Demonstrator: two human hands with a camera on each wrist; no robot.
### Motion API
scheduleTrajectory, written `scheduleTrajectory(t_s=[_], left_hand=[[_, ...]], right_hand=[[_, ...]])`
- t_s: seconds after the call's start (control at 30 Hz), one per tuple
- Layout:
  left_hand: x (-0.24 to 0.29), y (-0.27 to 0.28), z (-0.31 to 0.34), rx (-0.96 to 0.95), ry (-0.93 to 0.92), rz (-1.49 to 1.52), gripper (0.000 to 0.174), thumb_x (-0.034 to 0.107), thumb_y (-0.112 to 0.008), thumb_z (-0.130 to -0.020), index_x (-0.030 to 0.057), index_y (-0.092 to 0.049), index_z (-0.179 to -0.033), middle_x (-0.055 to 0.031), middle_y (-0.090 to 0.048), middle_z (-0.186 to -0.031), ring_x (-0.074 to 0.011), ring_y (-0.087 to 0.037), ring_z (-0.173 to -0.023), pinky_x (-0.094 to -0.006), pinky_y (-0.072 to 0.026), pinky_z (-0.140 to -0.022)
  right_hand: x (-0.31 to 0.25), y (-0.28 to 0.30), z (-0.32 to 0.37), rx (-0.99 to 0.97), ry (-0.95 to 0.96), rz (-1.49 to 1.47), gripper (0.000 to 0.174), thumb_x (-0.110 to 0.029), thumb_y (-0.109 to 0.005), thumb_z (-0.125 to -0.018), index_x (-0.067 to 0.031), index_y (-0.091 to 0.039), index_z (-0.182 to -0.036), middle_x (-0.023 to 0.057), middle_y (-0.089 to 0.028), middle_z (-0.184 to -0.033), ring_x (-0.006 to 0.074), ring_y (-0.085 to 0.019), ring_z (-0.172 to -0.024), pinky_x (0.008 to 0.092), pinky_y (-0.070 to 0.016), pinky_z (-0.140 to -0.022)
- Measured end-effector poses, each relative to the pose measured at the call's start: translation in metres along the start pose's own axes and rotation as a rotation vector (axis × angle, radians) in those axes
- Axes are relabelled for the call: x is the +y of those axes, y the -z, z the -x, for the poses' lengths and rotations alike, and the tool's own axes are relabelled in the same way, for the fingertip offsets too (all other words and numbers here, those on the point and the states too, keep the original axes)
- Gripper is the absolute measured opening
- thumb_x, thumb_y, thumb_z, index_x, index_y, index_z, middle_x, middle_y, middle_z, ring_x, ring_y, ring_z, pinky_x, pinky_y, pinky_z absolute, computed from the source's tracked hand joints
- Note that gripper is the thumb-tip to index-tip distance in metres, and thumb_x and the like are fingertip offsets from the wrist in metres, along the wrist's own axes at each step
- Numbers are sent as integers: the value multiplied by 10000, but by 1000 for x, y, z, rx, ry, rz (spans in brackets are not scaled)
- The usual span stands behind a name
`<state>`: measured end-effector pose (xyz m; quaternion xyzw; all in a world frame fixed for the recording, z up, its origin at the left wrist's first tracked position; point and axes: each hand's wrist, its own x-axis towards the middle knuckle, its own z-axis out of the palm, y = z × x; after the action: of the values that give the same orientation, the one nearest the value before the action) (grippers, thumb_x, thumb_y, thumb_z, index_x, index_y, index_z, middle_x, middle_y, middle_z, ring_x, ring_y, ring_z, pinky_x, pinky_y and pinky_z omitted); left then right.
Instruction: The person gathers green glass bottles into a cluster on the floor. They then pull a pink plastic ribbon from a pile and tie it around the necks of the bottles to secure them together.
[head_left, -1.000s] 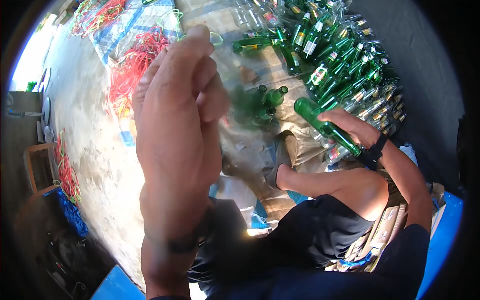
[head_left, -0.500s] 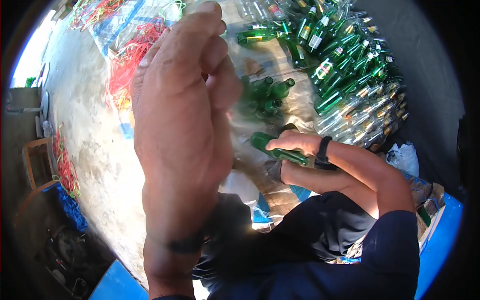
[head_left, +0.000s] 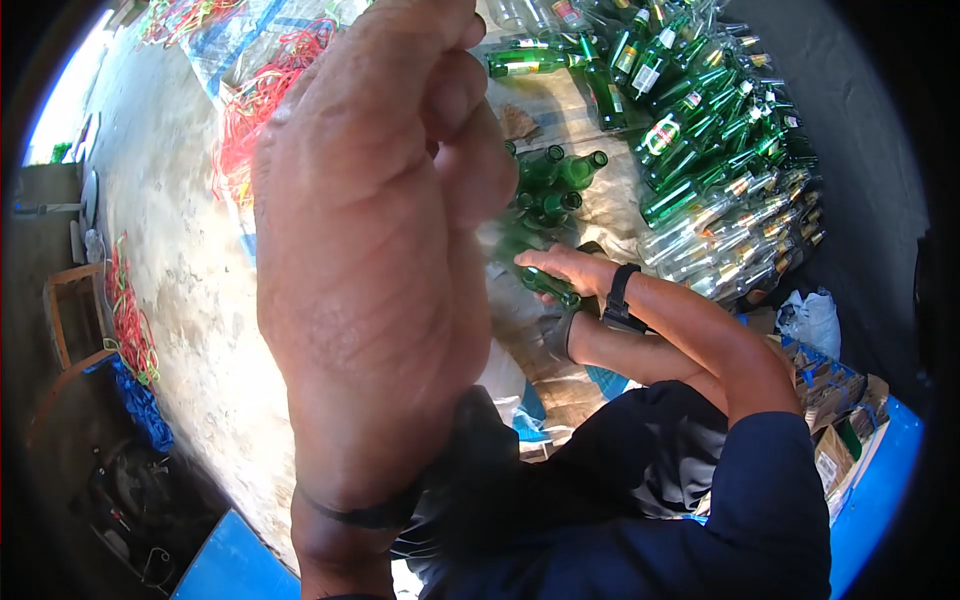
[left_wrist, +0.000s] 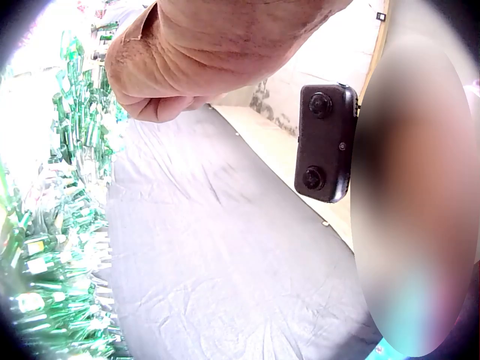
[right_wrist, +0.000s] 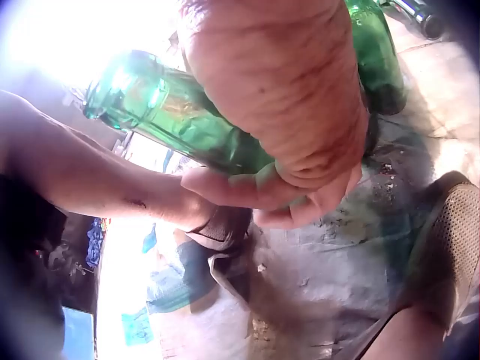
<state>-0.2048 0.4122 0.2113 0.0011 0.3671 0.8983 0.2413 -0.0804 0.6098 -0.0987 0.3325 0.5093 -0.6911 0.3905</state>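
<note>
Low over the groundsheet, my right hand (head_left: 572, 266) grips a green glass bottle (right_wrist: 184, 116), its fingers curled round the body in the right wrist view. The bottle lies tilted nearly flat, close beside my shin and sandal. Just beyond it stands a small group of upright green bottles (head_left: 583, 169), partly hidden behind my other hand. That left hand (head_left: 375, 210) is raised close to the head camera, large and blurred. Its fingers hang loosely curled with nothing between them; the left wrist view shows it from the wrist side, fingertips hidden.
A large heap of green and clear bottles (head_left: 715, 140) fills the right side against a dark sheet (head_left: 870, 170). Tangled red string (head_left: 262, 120) lies on the concrete floor at left. By my right side are a cardboard carton (head_left: 825, 385) and a white plastic bag (head_left: 810, 320).
My right hand has brought the bottle from beside the heap leftward, in toward the standing bottles, turning it. The left hand stays raised and has come slightly closer to the head camera.
</note>
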Motion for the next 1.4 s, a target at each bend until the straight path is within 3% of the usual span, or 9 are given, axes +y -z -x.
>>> scheduleTrajectory(t_s=[0.37,0.47,0.53,0.63,1.07,1.17,1.23,1.33,1.4], left_hand=[[1,-2,1,20,-1,-22,205,125,-591,-1037,58,-540,-850,58,-348,-653,-51,-279,-512,-261,-229,-506],[0,-4,1,17,-4,-31,202,126,-591,-1037,56,-541,-854,58,-348,-653,-51,-279,-512,-260,-229,-506],[1,-5,1,21,-6,-32,201,126,-590,-1037,55,-541,-856,58,-348,-653,-51,-279,-512,-260,-229,-506],[2,-5,1,25,-6,-34,199,126,-589,-1038,53,-542,-859,57,-348,-654,-51,-280,-511,-260,-229,-505],[2,-6,7,45,-9,-67,190,127,-587,-1040,45,-547,-873,56,-347,-655,-51,-280,-510,-258,-228,-504],[2,-7,7,49,-12,-75,188,128,-586,-1040,43,-548,-877,55,-347,-655,-51,-280,-510,-258,-228,-504],[3,-8,7,54,-11,-82,187,128,-585,-1041,42,-549,-879,55,-346,-655,-50,-280,-510,-258,-228,-503],[2,-9,8,57,-10,-86,185,128,-585,-1041,40,-550,-882,55,-346,-656,-50,-280,-509,-257,-228,-503],[3,-11,8,64,-14,-97,184,128,-584,-1041,39,-551,-884,54,-346,-656,-50,-280,-509,-257,-228,-503]], right_hand=[[-9,-5,-1,-41,-14,-78,294,-364,-689,-974,-78,-635,-1013,27,-659,-839,179,-668,-729,292,-576,-588],[-19,-9,5,16,-22,-144,346,-360,-669,-987,-64,-604,-1154,51,-654,-1036,194,-665,-749,319,-593,-612],[-23,-12,10,80,-31,-196,443,-382,-636,-1004,-58,-537,-1290,70,-569,-1258,215,-658,-770,344,-609,-649],[-15,-4,1,-3,0,-230,520,-406,-609,-1014,-54,-472,-1371,75,-488,-1358,229,-652,-795,372,-620,-696],[14,9,-14,150,89,-170,559,-469,-515,-1023,-56,-456,-1396,152,-579,-1175,331,-669,-890,464,-622,-781],[30,24,-23,82,81,-179,579,-397,-609,-994,-63,-437,-1435,140,-590,-1154,317,-672,-907,468,-623,-781],[41,21,-11,48,423,51,559,-240,-665,-949,-73,-433,-1429,152,-580,-1099,270,-667,-854,420,-638,-715],[32,4,-10,132,244,206,701,-89,-760,-860,-95,-410,-1468,129,-617,-1133,243,-673,-847,385,-616,-683],[37,-9,-16,245,326,194,720,-112,-801,-829,-102,-441,-1453,107,-641,-1131,238,-676,-852,369,-605,-681]])
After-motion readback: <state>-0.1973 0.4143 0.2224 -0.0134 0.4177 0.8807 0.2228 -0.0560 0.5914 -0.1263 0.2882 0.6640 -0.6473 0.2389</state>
